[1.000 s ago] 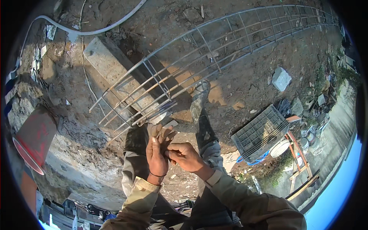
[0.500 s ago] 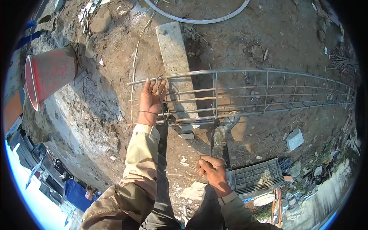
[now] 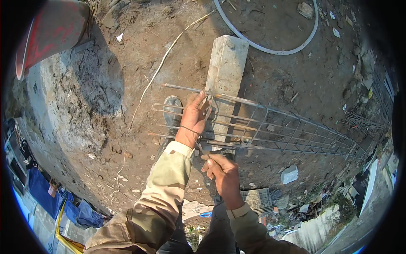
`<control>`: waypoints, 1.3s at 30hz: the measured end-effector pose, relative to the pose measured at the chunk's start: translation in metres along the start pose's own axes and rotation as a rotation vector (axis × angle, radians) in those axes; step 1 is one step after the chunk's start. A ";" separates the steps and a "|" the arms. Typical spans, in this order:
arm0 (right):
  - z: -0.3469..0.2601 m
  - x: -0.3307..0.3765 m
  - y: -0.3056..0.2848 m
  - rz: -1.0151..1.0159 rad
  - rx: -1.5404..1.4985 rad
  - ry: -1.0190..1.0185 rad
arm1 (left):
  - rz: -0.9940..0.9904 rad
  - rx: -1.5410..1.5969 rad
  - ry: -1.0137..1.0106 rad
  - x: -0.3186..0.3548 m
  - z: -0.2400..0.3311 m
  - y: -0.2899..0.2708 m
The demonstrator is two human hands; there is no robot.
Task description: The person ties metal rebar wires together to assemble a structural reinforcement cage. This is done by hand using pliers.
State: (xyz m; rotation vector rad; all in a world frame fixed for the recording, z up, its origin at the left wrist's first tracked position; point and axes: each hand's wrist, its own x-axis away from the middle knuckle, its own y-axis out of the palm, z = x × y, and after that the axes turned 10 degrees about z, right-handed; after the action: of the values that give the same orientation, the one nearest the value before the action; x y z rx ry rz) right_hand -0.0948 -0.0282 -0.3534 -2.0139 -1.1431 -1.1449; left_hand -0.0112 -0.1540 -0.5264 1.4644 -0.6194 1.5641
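A long rebar cage (image 3: 292, 131) of lengthwise bars and square stirrups runs to the right, its bare bar ends crossing a concrete beam (image 3: 225, 72). My left hand (image 3: 193, 118) reaches over these bar ends. Its fingers are closed round a loose steel stirrup (image 3: 209, 108) near the top bar; the palm side is partly hidden. Below the lowest bar, my right hand (image 3: 223, 171) is closed in a pinch. A thin dark piece, seemingly wire, meets its fingertips close to my left wrist. A thin dark band circles that wrist.
My shoe (image 3: 172, 111) stands behind the bar ends. A pale hoop (image 3: 284, 52) lies beyond the beam, and a cord (image 3: 163, 61) runs over the dirt. At far left is a red bucket (image 3: 50, 34). A white block (image 3: 289, 174) and rubble lie at right.
My right hand has risen toward my left wrist. My left hand, still on the stirrup, appears farther right and lower. The view has shifted and turned, so the cage slants down to the right.
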 end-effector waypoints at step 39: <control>-0.048 -0.100 0.000 -0.193 0.910 -0.465 | -0.025 0.159 0.040 0.027 0.001 -0.004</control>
State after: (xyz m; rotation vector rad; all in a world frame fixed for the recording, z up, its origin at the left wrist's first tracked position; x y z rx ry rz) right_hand -0.1414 -0.1057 -0.4169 -1.4607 -1.7070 -0.1090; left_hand -0.0047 -0.1461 -0.5015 1.5481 -0.4600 1.6500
